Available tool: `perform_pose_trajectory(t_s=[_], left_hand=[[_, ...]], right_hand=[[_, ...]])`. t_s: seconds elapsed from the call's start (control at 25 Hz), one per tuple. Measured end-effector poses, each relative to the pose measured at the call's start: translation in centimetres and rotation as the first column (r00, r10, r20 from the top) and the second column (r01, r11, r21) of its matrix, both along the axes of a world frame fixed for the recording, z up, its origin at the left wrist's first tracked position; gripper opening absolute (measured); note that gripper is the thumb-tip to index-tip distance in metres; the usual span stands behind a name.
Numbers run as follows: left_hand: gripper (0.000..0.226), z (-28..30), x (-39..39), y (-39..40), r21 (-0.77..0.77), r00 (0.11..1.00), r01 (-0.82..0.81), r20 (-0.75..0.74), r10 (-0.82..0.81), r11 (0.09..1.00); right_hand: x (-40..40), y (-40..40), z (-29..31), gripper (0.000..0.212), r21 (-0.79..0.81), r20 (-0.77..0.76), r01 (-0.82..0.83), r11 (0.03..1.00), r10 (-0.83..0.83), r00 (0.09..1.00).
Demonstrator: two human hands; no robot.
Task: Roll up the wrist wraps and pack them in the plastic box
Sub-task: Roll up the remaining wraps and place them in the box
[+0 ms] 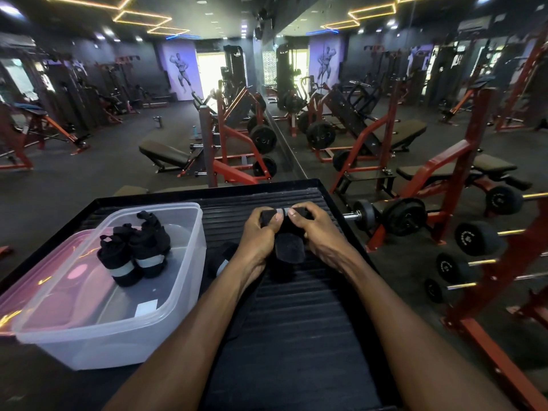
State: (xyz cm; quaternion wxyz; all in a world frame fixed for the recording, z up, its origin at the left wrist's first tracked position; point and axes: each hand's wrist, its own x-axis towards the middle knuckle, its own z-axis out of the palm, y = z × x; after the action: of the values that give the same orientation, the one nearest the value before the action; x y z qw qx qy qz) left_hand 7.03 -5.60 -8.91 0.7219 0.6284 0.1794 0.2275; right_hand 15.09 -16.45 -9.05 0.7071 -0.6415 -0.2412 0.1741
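A clear plastic box (189, 262) stands at the left of the black ribbed tray table (296, 321). Two rolled black wrist wraps (135, 253) with pale stripes stand inside it. My left hand (258, 232) and my right hand (317, 229) both grip a black wrist wrap (289, 247) at the middle of the table, thumbs pressing on its rolled upper part. Its loose end hangs flat between my wrists. Another black wrap (219, 259) with a pale stripe lies partly hidden under my left forearm.
The box's lid (44, 277) lies under and to the left of the box. A rack of dumbbells (474, 241) stands close on the right. Weight benches and red machines fill the gym floor beyond the table's far edge, beside a mirror wall.
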Motion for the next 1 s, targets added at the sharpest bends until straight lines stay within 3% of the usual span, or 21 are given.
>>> perform_pose_trajectory(t_s=[0.16,0.28,0.44,0.6,0.72,0.84,1.0], left_hand=[[0.02,0.5,-0.2,-0.4,-0.163,0.997,0.072,-0.015,-0.075,0.984],[0.027,0.5,-0.2,-0.4,-0.182,0.998,0.06,-0.019,-0.064,0.981],[0.017,0.3,-0.1,-0.4,-0.118,1.0,0.011,0.016,-0.009,0.993],[0.021,0.7,-0.5,-0.2,-0.137,0.997,0.067,0.038,-0.063,0.988],[0.007,1.2,-0.7,-0.3,-0.197,0.997,0.065,0.049,-0.056,0.978],[0.012,1.1,-0.4,-0.2,-0.133,0.999,-0.012,0.045,0.018,0.991],[0.026,0.7,-0.5,-0.4,0.003,0.998,-0.02,0.056,0.02,1.0]], right_hand=[[-0.2,-0.5,0.5,0.007,-0.005,0.054,0.029,1.0,-0.029,0.998],[-0.3,-0.4,0.8,0.017,-0.019,0.03,0.04,0.999,-0.04,0.999],[-0.4,-0.1,0.6,0.014,0.014,-0.089,-0.017,1.0,0.018,0.996],[-0.2,-0.2,0.2,0.016,0.058,-0.019,-0.009,0.998,0.01,1.0],[-0.5,-0.6,0.6,0.029,0.077,0.029,-0.038,0.996,0.036,0.999],[-0.8,-0.8,0.9,0.031,0.082,-0.022,-0.073,0.994,0.075,0.997],[-0.7,-0.6,1.0,0.016,0.07,-0.181,-0.098,0.993,0.109,0.977]])
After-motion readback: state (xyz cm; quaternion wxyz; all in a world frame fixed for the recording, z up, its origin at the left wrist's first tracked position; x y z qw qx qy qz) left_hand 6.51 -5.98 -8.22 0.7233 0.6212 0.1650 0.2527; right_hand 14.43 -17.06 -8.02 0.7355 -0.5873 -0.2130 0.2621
